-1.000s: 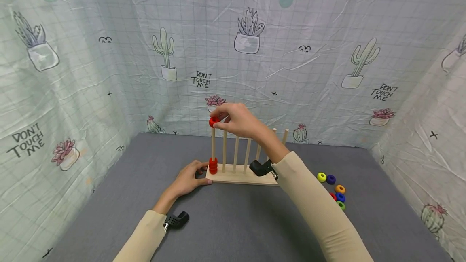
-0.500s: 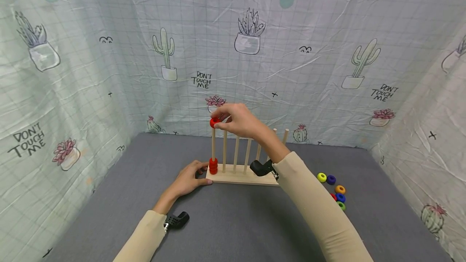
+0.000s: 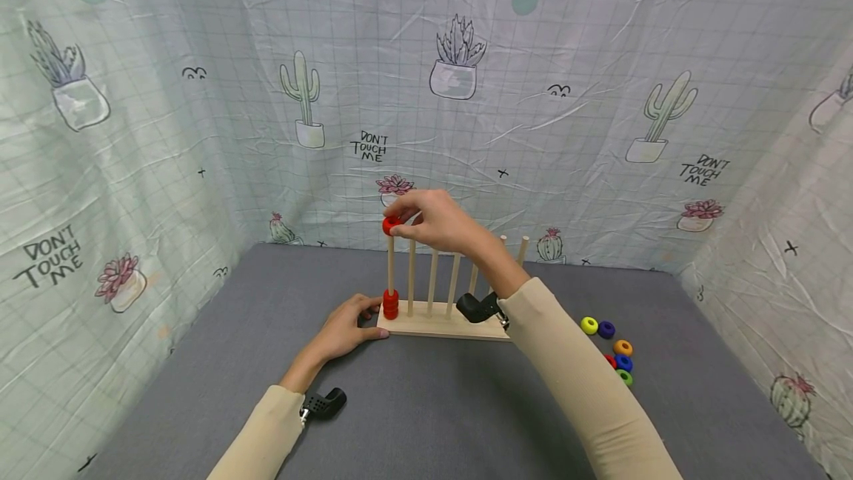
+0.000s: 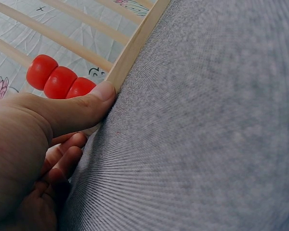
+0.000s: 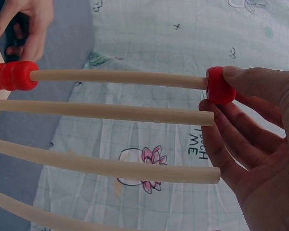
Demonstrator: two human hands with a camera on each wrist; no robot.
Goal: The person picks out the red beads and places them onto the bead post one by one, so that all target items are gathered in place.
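At the tip of the leftmost peg (image 3: 391, 265), my right hand (image 3: 436, 222) pinches a red bead (image 5: 220, 85) between thumb and fingers. The right wrist view shows the peg's end meeting the bead's hole. Three red beads (image 4: 60, 82) are stacked at the foot of that same peg. My left hand (image 3: 344, 327) grips the left end of the pale wooden base (image 3: 440, 324) of the bead stand, thumb (image 4: 98, 94) on its front edge and fingers behind. The other pegs (image 5: 168, 114) rise bare from the base. My right forearm hides the base's right end.
Right of the stand, loose beads lie on the grey table (image 3: 426, 406): yellow (image 3: 589, 325), dark blue (image 3: 606, 329), orange (image 3: 623, 347), blue (image 3: 623, 363), green (image 3: 624, 377) and a partly hidden red one. A cactus-print curtain (image 3: 426, 139) surrounds the table's back and sides.
My right hand and its red bead shift very slightly right, then back left, staying at the peg's tip. My left hand keeps its hold on the base.
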